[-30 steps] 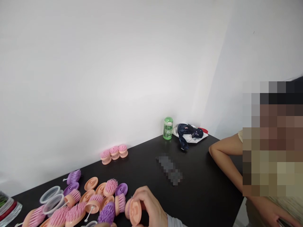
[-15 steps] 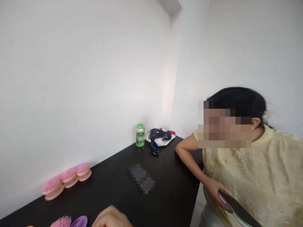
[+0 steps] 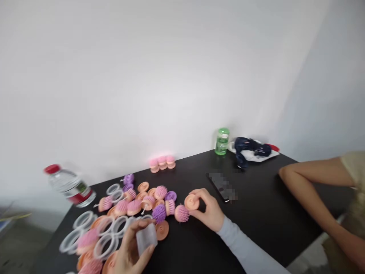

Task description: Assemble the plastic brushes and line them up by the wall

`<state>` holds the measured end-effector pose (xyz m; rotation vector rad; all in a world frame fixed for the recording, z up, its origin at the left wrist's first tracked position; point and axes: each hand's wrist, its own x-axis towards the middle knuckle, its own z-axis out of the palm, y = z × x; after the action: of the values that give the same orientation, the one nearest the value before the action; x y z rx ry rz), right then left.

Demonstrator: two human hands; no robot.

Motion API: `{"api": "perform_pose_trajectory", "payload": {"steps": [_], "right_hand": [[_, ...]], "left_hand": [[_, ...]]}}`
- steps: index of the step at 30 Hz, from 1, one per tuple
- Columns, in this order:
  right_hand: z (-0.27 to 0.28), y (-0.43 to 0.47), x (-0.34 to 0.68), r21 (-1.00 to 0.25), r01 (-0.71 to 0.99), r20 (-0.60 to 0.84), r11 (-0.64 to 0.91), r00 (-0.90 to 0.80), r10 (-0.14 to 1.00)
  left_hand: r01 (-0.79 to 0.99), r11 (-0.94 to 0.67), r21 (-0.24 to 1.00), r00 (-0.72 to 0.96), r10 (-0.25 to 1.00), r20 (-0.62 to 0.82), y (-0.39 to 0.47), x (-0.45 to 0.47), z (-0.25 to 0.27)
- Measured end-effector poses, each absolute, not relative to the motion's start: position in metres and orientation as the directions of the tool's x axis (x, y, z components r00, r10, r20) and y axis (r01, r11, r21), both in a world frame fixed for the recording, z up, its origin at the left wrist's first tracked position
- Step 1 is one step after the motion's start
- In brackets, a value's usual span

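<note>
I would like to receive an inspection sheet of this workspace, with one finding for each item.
Surface: black table against a pale wall.
Job's things: pink and purple brush heads, orange and purple discs and translucent rings, crowded at left; three pink-topped pieces lined up near the wall.
Clutter: red-capped bottle, green container, phone-like device partly blurred, dark-blue item on something white.
Grippers: bare hands; left hand holds a translucent piece, right hand pinches an orange disc.
Cables: nothing seen.
Surroundings: another person's arm at the table's right; lower left blurred.
</note>
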<state>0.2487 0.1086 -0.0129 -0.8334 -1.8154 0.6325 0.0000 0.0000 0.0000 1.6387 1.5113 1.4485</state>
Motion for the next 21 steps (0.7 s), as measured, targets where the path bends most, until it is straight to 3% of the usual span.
{"api": "perform_pose_trajectory", "payload": {"steps": [4,7,12,16,21], "right_hand": [[-0.014,0.103,0.256,-0.715,0.184,0.554,0.674,-0.437,0.708],[-0.021,0.089,0.249,-0.620,0.176,0.553,0.765,-0.593,0.585],[-0.039,0.072,0.230,-0.431,0.140,0.551,0.891,-0.741,0.383],[-0.045,0.070,0.220,-0.370,0.179,0.542,0.911,-0.755,0.369],[-0.054,0.076,0.218,-0.313,0.204,0.521,0.928,-0.779,0.347]], "left_hand": [[0.536,-0.253,0.806,-0.110,0.925,0.363,-0.020,-0.009,-0.002],[0.724,-0.290,0.626,0.041,0.924,0.381,-0.036,-0.007,0.002],[0.864,-0.355,0.357,0.236,0.912,0.336,-0.046,0.000,0.009],[0.914,-0.365,0.175,0.291,0.893,0.344,-0.042,-0.004,0.005],[0.923,-0.377,-0.074,0.365,0.799,0.477,-0.027,-0.025,-0.018]]}}
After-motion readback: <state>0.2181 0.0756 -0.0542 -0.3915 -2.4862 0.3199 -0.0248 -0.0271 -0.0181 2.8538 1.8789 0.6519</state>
